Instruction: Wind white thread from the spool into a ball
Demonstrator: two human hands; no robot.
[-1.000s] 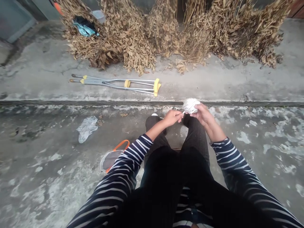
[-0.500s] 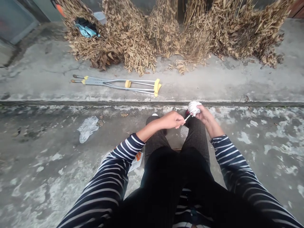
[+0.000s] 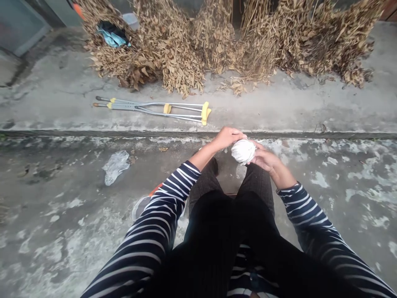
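A ball of white yarn (image 3: 243, 151) is held above my knees, its wound strands showing as ridges. My right hand (image 3: 267, 159) is closed around its right side, with the thumb and fingers against the yarn. At the ball's upper left edge is my left hand (image 3: 228, 137), palm down, its fingers drawn together in a pinch. The loose strand between that hand and the ball is hidden from view now.
A pair of crutches (image 3: 182, 106) with yellow pads lies on the raised concrete ledge (image 3: 263, 111). Dried leafy stalks (image 3: 180, 62) are heaped behind. A crumpled clear plastic bag (image 3: 115, 167) is on the ground at left. A partly hidden white-and-orange item (image 3: 140, 207) sits beside my left sleeve.
The yarn ball has moved left and slightly down, turning in my right hand. My left hand has gone up from below left of it to its top edge.
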